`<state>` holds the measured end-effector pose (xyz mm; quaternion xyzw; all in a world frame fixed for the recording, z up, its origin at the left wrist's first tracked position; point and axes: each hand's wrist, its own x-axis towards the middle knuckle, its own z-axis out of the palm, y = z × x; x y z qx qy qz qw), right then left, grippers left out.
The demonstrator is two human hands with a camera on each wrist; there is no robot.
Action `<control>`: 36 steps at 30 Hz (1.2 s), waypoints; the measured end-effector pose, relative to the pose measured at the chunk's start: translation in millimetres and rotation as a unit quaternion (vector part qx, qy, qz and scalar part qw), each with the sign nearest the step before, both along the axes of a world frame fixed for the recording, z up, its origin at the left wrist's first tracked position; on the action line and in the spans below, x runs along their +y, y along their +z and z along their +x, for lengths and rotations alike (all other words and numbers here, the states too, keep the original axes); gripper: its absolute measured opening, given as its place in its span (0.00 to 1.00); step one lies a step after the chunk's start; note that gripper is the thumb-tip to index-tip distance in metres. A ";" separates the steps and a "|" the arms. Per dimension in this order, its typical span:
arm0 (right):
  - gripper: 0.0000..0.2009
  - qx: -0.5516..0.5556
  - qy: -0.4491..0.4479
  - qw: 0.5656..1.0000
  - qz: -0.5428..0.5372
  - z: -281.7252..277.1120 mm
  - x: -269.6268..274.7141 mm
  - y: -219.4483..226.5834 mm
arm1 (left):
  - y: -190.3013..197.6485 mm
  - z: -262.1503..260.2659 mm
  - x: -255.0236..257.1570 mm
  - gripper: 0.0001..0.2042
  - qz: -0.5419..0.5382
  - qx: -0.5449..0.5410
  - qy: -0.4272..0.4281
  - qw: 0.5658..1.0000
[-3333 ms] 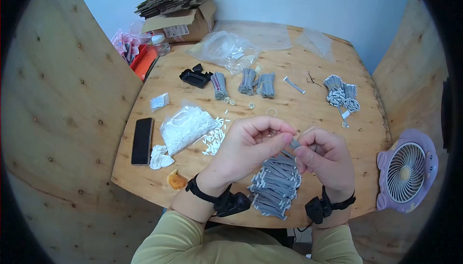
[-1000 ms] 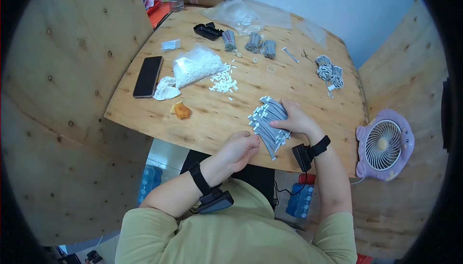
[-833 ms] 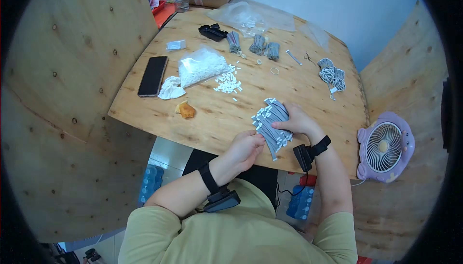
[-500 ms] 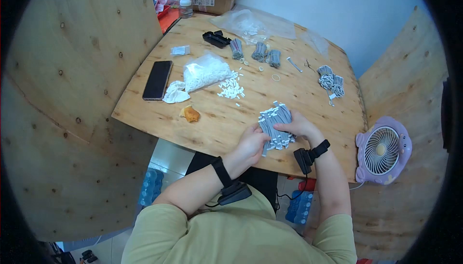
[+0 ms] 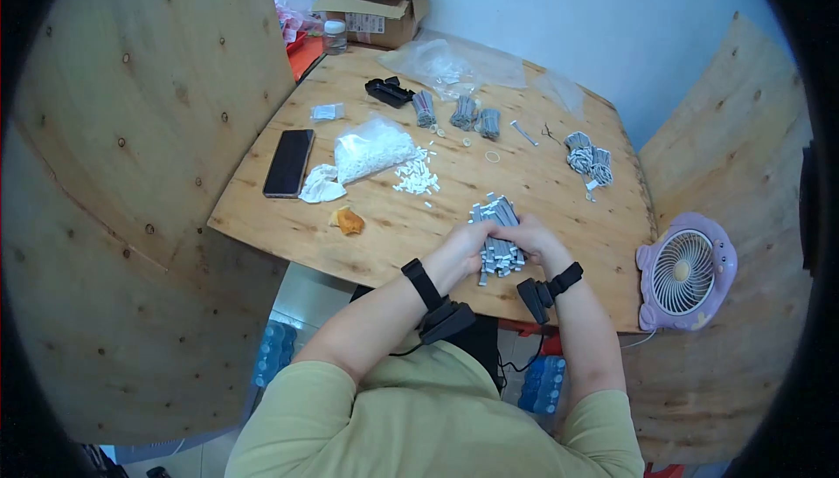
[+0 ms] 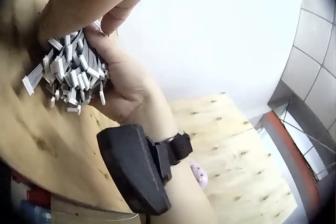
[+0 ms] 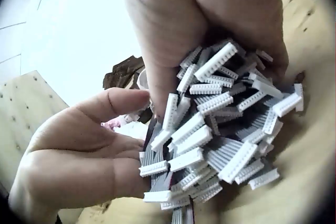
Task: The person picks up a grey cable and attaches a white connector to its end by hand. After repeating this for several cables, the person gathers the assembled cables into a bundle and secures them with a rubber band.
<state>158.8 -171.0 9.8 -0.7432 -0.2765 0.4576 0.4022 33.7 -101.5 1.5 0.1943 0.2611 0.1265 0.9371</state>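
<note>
Both hands grip one thick bunch of short grey ribbon cables (image 5: 500,259) near the table's front edge. White plug connectors (image 7: 194,140) cluster at its near end, pointing various ways. My left hand (image 5: 463,249) holds the bunch's left side, its thumb reaching over the top. From the right, my right hand (image 5: 535,238) wraps round it, thumb toward the left thumb. In the right wrist view the left hand (image 7: 84,150) lies against the bunch, and its fingertips are hidden behind the connectors. The right hand (image 6: 128,79) appears beside the bunch in the left wrist view.
A bag of white connectors (image 5: 371,150) lies left, with loose ones (image 5: 418,174) beside it. Phone (image 5: 288,163), crumpled tissue (image 5: 322,184) and bread piece (image 5: 348,220) are nearby. Tied cable bundles (image 5: 463,113) stand behind; looped cables (image 5: 587,156) and a purple fan (image 5: 686,271) are right.
Earlier, both hands worked on a cable above the spread pile. The right hand then gathered the pile, the left came in from the left, and the cables are now squeezed into a tighter bunch.
</note>
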 end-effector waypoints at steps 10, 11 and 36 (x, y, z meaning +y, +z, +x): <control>0.24 -0.033 -0.004 0.995 0.095 -6.0 -5.1 2.5 | 8.0 12.4 -0.2 0.24 0.249 0.010 -0.022 0.968; 0.28 -0.017 0.007 0.994 0.106 -5.7 -3.9 2.0 | 8.7 12.9 -2.5 0.27 0.287 0.002 0.008 0.958; 0.42 0.031 -0.051 0.924 0.377 7.2 20.4 -32.4 | -23.2 33.7 51.2 0.37 0.475 -0.164 -0.042 0.864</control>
